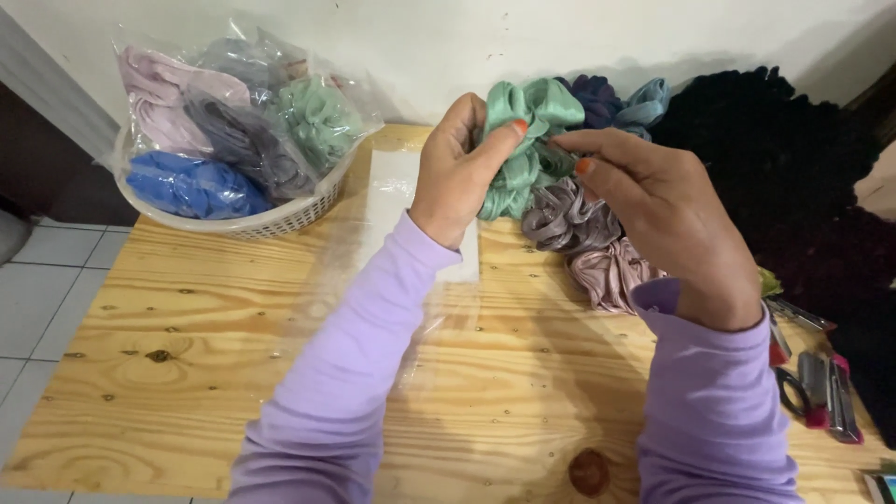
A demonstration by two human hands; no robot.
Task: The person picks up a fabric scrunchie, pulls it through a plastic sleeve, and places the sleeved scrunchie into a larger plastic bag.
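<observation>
left hand: raised, fingers curled, thumb pressed forward in a pinch | right hand: raised, back to camera, forefinger and thumb pinching leftward | hands close together, fingertips nearly meeting | both forearms in lilac sleeves, angled inward

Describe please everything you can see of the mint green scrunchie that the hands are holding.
The mint green scrunchie is a gathered ring of shiny, satin-like fabric with deep ruffled folds. It is held up above the wooden table, in front of a pile of other scrunchies. The left hand grips its left side with the thumb across the folds, and the right hand pinches its right edge with the fingertips.
</observation>
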